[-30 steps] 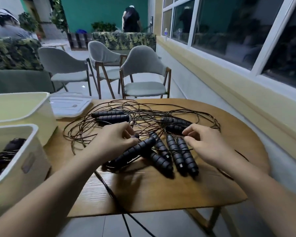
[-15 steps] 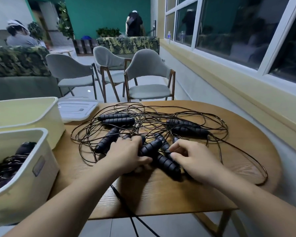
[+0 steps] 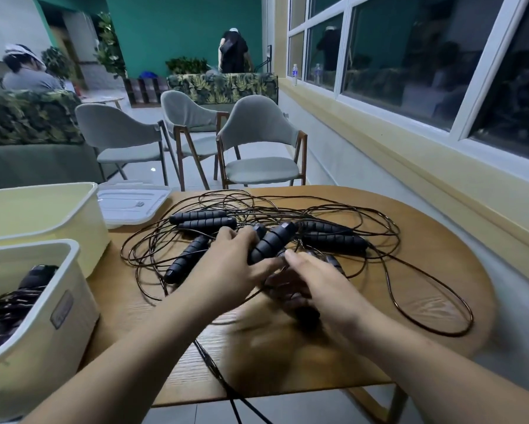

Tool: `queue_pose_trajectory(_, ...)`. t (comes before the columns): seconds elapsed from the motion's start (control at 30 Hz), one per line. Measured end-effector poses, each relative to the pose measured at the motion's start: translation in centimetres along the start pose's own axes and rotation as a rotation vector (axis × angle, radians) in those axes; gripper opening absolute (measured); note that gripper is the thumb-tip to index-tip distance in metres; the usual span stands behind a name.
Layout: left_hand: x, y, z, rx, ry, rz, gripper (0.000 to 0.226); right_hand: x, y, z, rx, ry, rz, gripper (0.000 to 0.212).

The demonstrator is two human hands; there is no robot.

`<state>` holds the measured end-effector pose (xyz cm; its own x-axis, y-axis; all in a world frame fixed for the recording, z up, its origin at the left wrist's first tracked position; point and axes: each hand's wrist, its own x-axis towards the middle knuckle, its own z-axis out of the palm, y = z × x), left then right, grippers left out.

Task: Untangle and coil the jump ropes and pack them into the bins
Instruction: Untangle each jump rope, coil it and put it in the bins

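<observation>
Person at a wooden table (image 3: 440, 264), both bare forearms reaching in. A tangle of thin dark cords (image 3: 318, 206) is spread over the far half of the top, with black ribbed handles scattered through it. Left hand (image 3: 226, 267) grips one raised handle (image 3: 272, 241): fingers curled over it, thumb stretched out beneath, the handle's far end tilted up off the table. Right hand (image 3: 321, 289) is just beside it, index tip touching the left thumb, fingers bent down over more dark handles. Motion blur there, so I cannot tell whether it holds any. A back-left pair (image 3: 203, 220) of handles lies side by side in the tangle, with a back-right pair (image 3: 333, 235) opposite. A single handle (image 3: 185, 261) slants away left of the left hand. One wide loop (image 3: 452, 335) runs out toward the table's right end. A hanging cord (image 3: 223, 384) drops over the near edge between the forearms. At the left stand two pale bins. The near bin (image 3: 58, 332) has dark coiled ropes (image 3: 9, 301) inside. The far bin (image 3: 58, 215) stands behind it, contents hidden by its wall. A clear lid (image 3: 131, 203) lies flat just beside the far bin. Grey chairs (image 3: 257, 142) stand beyond the table.
</observation>
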<state>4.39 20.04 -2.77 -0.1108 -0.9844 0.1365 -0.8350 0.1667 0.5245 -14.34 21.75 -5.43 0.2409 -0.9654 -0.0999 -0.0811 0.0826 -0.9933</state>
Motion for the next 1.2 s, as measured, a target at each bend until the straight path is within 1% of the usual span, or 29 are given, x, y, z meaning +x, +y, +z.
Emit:
queue_pose_trajectory(0.07, -1.1, 1.4, 0.6, -0.030, -0.009, 0.033, 0.041, -0.5, -0.3, 0.3, 0.166, -0.007, 0.030, 0.043)
queue_pose_trajectory(0.17, -2.1, 2.9, 2.0, -0.154, 0.021, 0.052, 0.036, -1.1, -0.5, 0.6, 0.312, 0.009, 0.068, 0.040)
queue_pose_trajectory(0.2, -2.4, 3.4, 2.4, -0.198, 0.019, 0.055, 0.040, -1.4, -0.7, 0.6, 0.350, 0.016, 0.088, 0.038)
queue_pose_trajectory(0.3, -3.2, 4.8, 2.9, -0.255, -0.041, 0.101, 0.066, -1.6, -0.6, 0.5, 0.495, 0.024, 0.152, 0.040)
queue_pose_trajectory(0.37, -3.3, 5.4, 2.9, -0.280, -0.083, 0.114, 0.072, -1.9, -1.1, -0.1, 0.562, 0.050, 0.157, 0.043)
queue_pose_trajectory(0.47, -2.7, 5.7, 2.4, -0.436, -0.104, 0.140, 0.062, -2.0, -1.6, -1.3, 0.572, 0.112, 0.141, 0.049)
queue_pose_trajectory(0.53, -1.9, 5.5, 1.9, -0.506, -0.025, 0.134, 0.043, -2.0, -1.7, -2.2, 0.622, 0.077, 0.131, 0.051)
queue_pose_trajectory(0.6, -1.2, 5.4, 1.6, -0.581, 0.053, 0.053, 0.029, -2.2, -1.8, -2.9, 0.668, 0.045, 0.123, 0.057)
queue_pose_trajectory(0.63, -0.7, 5.3, 1.6, -0.638, 0.060, -0.002, 0.025, -2.3, -2.0, -3.1, 0.675, 0.018, 0.116, 0.059)
queue_pose_trajectory(0.67, -0.4, 5.2, 1.7, -0.699, 0.031, -0.053, 0.024, -2.4, -2.1, -3.4, 0.676, -0.012, 0.111, 0.060)
queue_pose_trajectory(0.73, -0.1, 5.5, 1.9, -0.845, -0.071, -0.129, 0.024, -2.7, -2.3, -3.5, 0.656, -0.047, 0.094, 0.061)
queue_pose_trajectory(0.83, 0.1, 6.1, 2.0, -1.015, -0.121, -0.161, 0.022, -3.0, -2.5, -3.9, 0.641, -0.044, 0.095, 0.061)
queue_pose_trajectory(0.9, 0.3, 6.3, 1.9, -1.036, -0.128, -0.144, 0.022, -3.1, -2.5, -4.1, 0.634, -0.021, 0.113, 0.061)
queue_pose_trajectory(1.0, 0.5, 6.1, 2.0, -0.992, -0.154, -0.138, 0.022, -3.3, -2.1, -4.4, 0.596, 0.005, 0.130, 0.056)
queue_pose_trajectory(1.1, 0.9, 5.4, 2.3, -0.927, -0.152, -0.131, 0.031, -3.3, -2.0, -4.7, 0.553, 0.027, 0.109, 0.052)
queue_pose_trajectory(1.13, 1.0, 5.2, 2.4, -0.933, -0.157, -0.135, 0.034, -3.4, -2.0, -4.7, 0.528, 0.034, 0.100, 0.052)
queue_pose_trajectory(1.2, 1.0, 5.2, 2.5, -0.969, -0.176, -0.148, 0.031, -3.7, -2.1, -4.4, 0.490, 0.022, 0.101, 0.053)
